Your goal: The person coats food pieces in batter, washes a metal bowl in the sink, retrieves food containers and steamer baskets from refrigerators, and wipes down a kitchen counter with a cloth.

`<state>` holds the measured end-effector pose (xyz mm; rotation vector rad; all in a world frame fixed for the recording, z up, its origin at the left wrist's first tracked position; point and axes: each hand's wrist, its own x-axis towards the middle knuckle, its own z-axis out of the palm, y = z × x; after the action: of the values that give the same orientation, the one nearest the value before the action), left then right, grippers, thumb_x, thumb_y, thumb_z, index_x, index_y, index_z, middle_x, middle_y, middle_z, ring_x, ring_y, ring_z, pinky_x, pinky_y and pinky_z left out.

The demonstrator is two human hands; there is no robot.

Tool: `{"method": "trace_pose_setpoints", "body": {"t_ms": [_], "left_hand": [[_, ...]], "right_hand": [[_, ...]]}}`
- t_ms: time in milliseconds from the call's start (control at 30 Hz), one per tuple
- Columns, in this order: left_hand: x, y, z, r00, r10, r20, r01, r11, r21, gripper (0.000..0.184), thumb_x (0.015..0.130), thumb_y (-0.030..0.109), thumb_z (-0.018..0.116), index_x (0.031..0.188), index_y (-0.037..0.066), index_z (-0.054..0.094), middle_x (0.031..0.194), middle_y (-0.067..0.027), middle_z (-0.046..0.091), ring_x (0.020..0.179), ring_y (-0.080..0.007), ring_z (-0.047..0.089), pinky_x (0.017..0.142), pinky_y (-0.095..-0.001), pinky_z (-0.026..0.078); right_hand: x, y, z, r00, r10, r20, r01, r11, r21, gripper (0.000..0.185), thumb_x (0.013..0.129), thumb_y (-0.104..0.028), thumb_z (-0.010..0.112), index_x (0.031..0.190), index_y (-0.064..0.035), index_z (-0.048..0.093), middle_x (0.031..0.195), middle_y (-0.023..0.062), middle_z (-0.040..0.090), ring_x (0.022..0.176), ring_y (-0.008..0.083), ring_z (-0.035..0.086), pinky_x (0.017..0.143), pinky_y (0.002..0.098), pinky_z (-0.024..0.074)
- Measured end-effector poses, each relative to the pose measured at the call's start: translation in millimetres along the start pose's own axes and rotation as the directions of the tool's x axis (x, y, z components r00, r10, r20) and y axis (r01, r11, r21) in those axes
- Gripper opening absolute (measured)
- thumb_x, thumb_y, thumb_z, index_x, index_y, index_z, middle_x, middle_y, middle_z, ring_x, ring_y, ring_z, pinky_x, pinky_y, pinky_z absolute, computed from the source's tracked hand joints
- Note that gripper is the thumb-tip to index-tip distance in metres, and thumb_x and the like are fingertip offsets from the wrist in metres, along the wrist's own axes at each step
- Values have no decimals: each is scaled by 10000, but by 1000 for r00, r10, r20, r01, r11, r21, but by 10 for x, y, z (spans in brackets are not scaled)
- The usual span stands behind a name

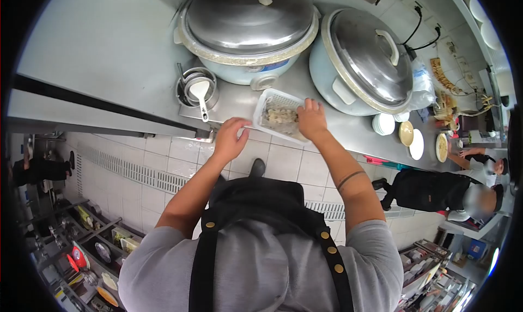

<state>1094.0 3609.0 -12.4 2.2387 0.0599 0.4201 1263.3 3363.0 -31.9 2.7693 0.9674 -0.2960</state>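
Observation:
A white plastic basket stands at the counter's front edge, with pale, lumpy food inside. My right hand is at the basket's right end, its fingers bent over the rim; whether they grip it is hard to tell. Just left of the basket is my left hand, its fingers curved and apart with nothing between them. Behind the basket sits a large rice cooker with a metal lid. A metal pot with a white scoop lies to the left.
A second large cooker stands at the right, beside stacked white bowls and a yellowish bowl. Farther right a person in a black apron works at the counter. Another person is at the far left. Shelves stand behind.

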Motion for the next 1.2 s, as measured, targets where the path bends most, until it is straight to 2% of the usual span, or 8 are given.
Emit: {"method": "trace_pose_setpoints", "body": {"t_ms": [200,333,367,467,667,733,1000,1200], "left_hand": [[-440,67,-1565,881,179,-438,-58,959,276,253,816,-38,673,1063,12,661,975,-113,661,887,-281,635,826,-360,505],[-111,680,-3167,383,395,-835,104,880,464,347,877,16,665,1209,-1,563,1184,-95,579,967,-196,576,845,-317,479],[-4,771,-3471,284,402,-871,127,884,449,341,898,47,659,1218,9,547,1234,-90,553,985,-173,561,842,-312,474],[143,758,-4090,442,230,-867,-131,973,192,242,960,124,618,1175,27,563,1030,-32,572,865,-112,543,760,-277,473],[264,888,-3917,564,90,-820,-331,935,-125,166,919,120,668,913,73,509,774,60,453,686,-35,425,599,-210,378],[251,919,-3978,558,99,-824,-286,955,-80,244,878,144,713,838,83,480,729,63,409,649,-33,381,558,-220,342],[-819,668,-4496,599,239,-764,-438,897,-64,351,826,181,739,759,84,408,687,64,345,612,-44,310,513,-239,256],[-2294,310,-5092,590,139,-795,-550,791,-270,535,810,260,702,1242,-10,540,1047,-88,655,862,-159,630,755,-283,513]], "right_hand": [[-349,219,-148,980,198,-30,-148,819,555,910,771,-370,750,1528,-88,332,1559,263,324,1456,388,308,1182,426,313],[-125,573,1360,893,412,-183,-190,713,675,738,811,-305,731,1406,36,456,1405,254,517,1317,369,493,1106,420,387],[-251,496,1001,898,436,62,-254,398,882,507,794,-204,724,1226,-14,540,1152,173,617,1061,282,606,912,396,486],[-207,418,1473,800,600,-18,-29,69,997,340,777,-152,721,1036,-68,517,918,83,578,786,195,584,644,360,488],[-598,202,1109,882,258,394,-287,-367,885,398,807,-69,626,1201,-27,583,1032,146,659,870,302,686,657,462,598],[-808,-73,1005,888,385,254,3,-555,832,444,751,-24,601,1193,22,580,1040,155,648,892,307,678,719,470,593],[-2176,-1280,301,886,430,173,51,-461,886,432,672,46,552,1098,42,624,990,103,662,882,242,651,798,359,537],[-2193,-3135,-347,989,65,133,-46,-718,695,496,742,43,595,1236,85,576,1192,174,661,1093,285,649,1007,423,503]]}}
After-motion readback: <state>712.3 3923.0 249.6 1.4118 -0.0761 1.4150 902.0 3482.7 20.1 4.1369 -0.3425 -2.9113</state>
